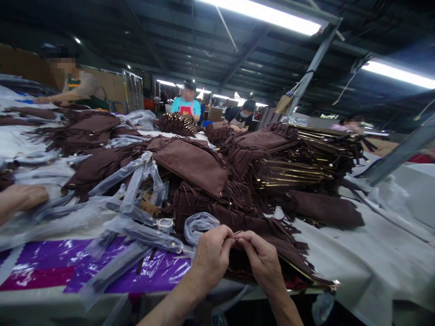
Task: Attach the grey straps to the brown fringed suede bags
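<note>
Two hands met in the head view: left hand (pixel 212 256) and right hand (pixel 263 261), each grip pinched narrow on a small metal piece (pixel 238 232) of the brown fringed bag (pixel 292 259). The bag lay just beneath them at the near edge of the surface (pixel 356 253), its long axis running rightward. Heaped bags (pixel 204 167) crowded behind, with plastic sleeves (pixel 136 226) to the left.

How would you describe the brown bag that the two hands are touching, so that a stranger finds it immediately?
Start at the big heap of brown fringed bags on the white-covered table. At its near edge, one bag lies flat under the left hand and right hand. Only this one has its small metal piece pinched between fingers.
</note>
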{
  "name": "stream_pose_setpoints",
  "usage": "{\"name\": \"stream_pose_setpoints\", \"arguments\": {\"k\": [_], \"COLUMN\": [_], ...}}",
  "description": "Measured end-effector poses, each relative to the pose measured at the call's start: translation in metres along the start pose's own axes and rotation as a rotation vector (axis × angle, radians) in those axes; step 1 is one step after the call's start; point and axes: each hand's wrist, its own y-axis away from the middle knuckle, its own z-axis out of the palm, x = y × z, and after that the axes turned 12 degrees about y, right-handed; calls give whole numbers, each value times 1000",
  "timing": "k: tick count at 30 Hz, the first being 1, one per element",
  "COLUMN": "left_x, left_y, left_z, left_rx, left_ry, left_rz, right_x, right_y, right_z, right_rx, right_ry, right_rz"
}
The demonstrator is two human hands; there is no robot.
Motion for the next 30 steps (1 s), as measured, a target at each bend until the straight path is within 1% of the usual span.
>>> {"name": "stream_pose_setpoints", "arguments": {"k": [4, 6, 9, 12, 15, 17, 20, 22, 23, 24, 25, 27, 29, 30], "left_x": [-1, -1, -3, -9, -18, -22, -21, -16, -13, -10, -9, -9, -12, -14], "left_y": [0, 1, 3, 4, 4, 3, 3, 6, 9, 14, 19, 29, 39, 43], "left_z": [1, 2, 3, 6, 11, 15, 13, 5, -1, -7, -15, -29, -39, -43], "left_rx": [-1, -1, -2, -2, -6, -28, -78, -103, -100, -85, -60, -3, 9, -7], "left_ry": [-61, -111, -215, -319, -381, -403, -357, -247, -189, -145, -123, -158, -259, -313], "left_rz": [-4, 2, 43, 95, 114, 121, 159, 219, 262, 307, 346, 377, 340, 307], "right_x": [-5, -7, -10, -8, 0, 2, -7, -24, -34, -44, -53, -67, -73, -74], "right_y": [-1, -2, -3, -1, 5, 7, -2, -18, -28, -38, -48, -65, -78, -82], "right_z": [-2, -4, -7, -3, 2, 0, -14, -23, -24, -21, -15, 5, 26, 33], "right_rx": [-25, -48, -81, -106, -118, -138, -182, -150, -126, -135, -176, -332, -408, -415], "right_ry": [88, 154, 285, 401, 375, 336, 383, 458, 501, 555, 618, 742, 778, 779], "right_rz": [-24, -64, -132, -149, -109, -81, -83, -95, -108, -129, -164, -225, -242, -234]}}
